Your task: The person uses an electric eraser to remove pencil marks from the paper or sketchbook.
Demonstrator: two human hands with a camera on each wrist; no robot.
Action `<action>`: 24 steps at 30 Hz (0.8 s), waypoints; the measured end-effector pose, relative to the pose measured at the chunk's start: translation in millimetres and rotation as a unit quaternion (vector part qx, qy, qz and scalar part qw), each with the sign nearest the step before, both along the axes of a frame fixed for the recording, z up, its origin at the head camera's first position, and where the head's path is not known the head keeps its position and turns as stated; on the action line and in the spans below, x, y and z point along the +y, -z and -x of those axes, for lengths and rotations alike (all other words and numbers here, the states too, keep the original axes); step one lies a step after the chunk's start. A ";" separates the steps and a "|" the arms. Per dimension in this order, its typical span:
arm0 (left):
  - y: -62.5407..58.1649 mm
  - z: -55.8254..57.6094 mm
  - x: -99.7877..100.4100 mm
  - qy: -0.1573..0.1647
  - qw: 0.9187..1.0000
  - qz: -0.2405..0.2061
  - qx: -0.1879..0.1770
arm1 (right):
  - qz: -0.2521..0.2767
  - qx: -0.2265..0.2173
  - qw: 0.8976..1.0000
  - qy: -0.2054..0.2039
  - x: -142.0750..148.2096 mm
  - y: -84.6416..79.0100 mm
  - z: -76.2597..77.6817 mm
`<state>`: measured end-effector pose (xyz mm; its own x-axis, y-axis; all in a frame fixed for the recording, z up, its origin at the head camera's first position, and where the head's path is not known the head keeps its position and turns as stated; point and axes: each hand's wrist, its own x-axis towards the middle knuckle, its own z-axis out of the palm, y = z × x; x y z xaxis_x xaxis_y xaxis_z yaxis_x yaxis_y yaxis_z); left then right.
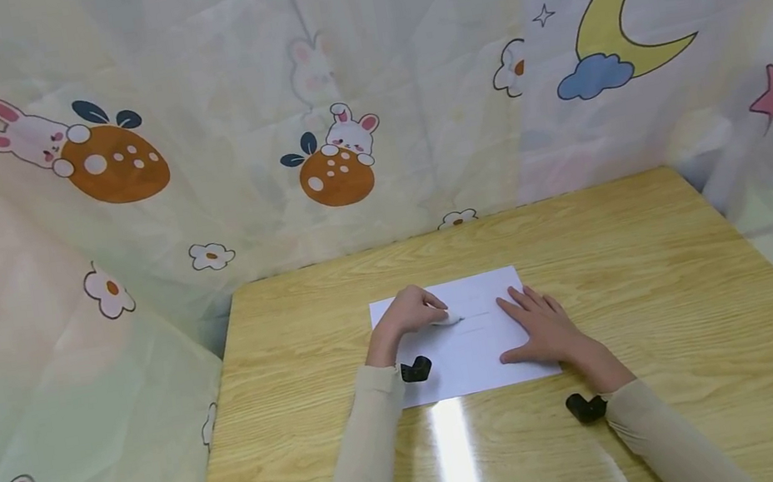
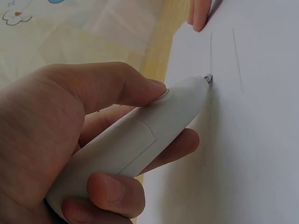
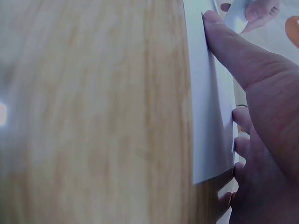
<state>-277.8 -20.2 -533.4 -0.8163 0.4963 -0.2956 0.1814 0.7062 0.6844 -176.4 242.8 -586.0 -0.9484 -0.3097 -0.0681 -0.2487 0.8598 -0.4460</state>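
Observation:
My left hand (image 1: 410, 310) grips a thick white electric eraser (image 2: 135, 135), thumb and fingers wrapped round its body. In the left wrist view its small metal-collared tip touches the white paper (image 2: 261, 154) at the end of a thin pencil line (image 2: 211, 53). A second pencil line (image 2: 237, 60) runs alongside. Dark specks lie on the sheet below the tip. My right hand (image 1: 542, 326) rests with fingers spread on the right side of the paper; in the right wrist view its thumb (image 3: 229, 39) presses near the sheet's edge.
The paper lies on a wood-grain table (image 1: 289, 391), whose far edge meets a hanging cloth (image 1: 425, 100) printed with rabbits, flowers and a moon. A black wrist-worn piece (image 1: 417, 369) hangs over the paper by the left wrist; another (image 1: 586, 408) sits by the right wrist.

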 end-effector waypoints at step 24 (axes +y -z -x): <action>-2.0 1.5 1.5 -0.010 1.000 0.007 -0.008 | 0.000 -0.006 1.000 0.000 2.3 2.5 2.2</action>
